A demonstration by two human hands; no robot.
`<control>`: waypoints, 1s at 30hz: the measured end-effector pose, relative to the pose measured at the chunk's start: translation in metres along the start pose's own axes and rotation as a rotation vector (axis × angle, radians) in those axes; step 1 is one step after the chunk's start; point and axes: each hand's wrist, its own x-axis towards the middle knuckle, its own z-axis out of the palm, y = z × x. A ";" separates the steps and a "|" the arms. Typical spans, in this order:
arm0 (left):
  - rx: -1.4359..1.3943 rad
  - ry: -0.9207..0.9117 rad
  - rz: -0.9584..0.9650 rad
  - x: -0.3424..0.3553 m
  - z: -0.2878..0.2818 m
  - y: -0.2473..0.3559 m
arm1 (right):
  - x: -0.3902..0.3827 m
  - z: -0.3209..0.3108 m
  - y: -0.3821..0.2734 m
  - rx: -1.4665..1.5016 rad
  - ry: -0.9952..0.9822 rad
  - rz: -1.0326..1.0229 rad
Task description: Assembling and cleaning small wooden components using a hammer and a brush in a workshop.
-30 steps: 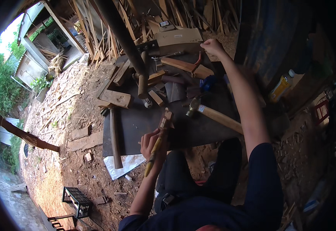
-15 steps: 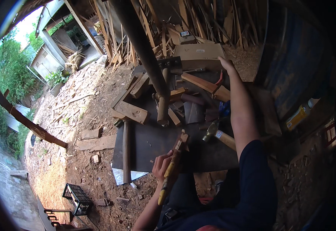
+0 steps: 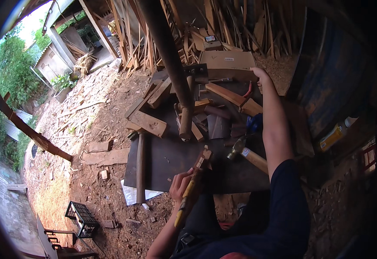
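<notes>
My left hand (image 3: 181, 184) is closed round a long, narrow yellow-and-brown wooden piece (image 3: 191, 188). It slants over the near edge of the dark worktable (image 3: 158, 156), its notched brown end pointing away from me. Stretched out to the far right, my right hand (image 3: 262, 77) has its fingers at the near right corner of a cardboard box (image 3: 226, 60); some of the fingers are hidden. Below my right forearm lies a hammer (image 3: 254, 159) with a pale handle. A red curved handle (image 3: 248, 90) and long wooden pieces (image 3: 226, 95) lie left of that forearm.
A dark post (image 3: 164, 47) slants down over the table's middle. Wood blocks (image 3: 151, 124) and a long wooden handle (image 3: 141, 170) lie at the left. A yellow bottle (image 3: 334, 136) is at the right. Wood offcuts lean behind; a black crate (image 3: 82, 220) stands on the chip-strewn ground.
The view has shifted slightly. My right hand stays at the box corner, with its fingers turned a little lower. My left hand keeps its hold on the wooden piece.
</notes>
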 end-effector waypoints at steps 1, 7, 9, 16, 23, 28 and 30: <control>-0.011 -0.034 0.022 0.000 0.000 0.000 | -0.001 -0.004 -0.001 -0.029 0.030 0.043; -0.025 -0.018 0.011 0.000 0.001 0.000 | -0.008 -0.037 0.001 0.334 0.004 0.059; 0.008 0.007 -0.003 0.000 0.000 0.001 | -0.015 -0.053 0.005 0.484 -0.055 0.097; -0.035 0.087 -0.002 0.006 0.000 0.009 | -0.065 -0.075 -0.021 0.588 -0.024 -0.232; -0.020 0.038 -0.001 0.006 0.000 0.016 | -0.222 -0.078 -0.042 0.406 0.094 -0.582; -0.146 0.063 -0.110 0.002 0.005 0.016 | -0.355 -0.113 0.005 0.361 0.115 -0.679; -0.105 0.031 -0.020 0.001 0.005 0.014 | -0.404 -0.128 0.042 0.272 0.141 -0.834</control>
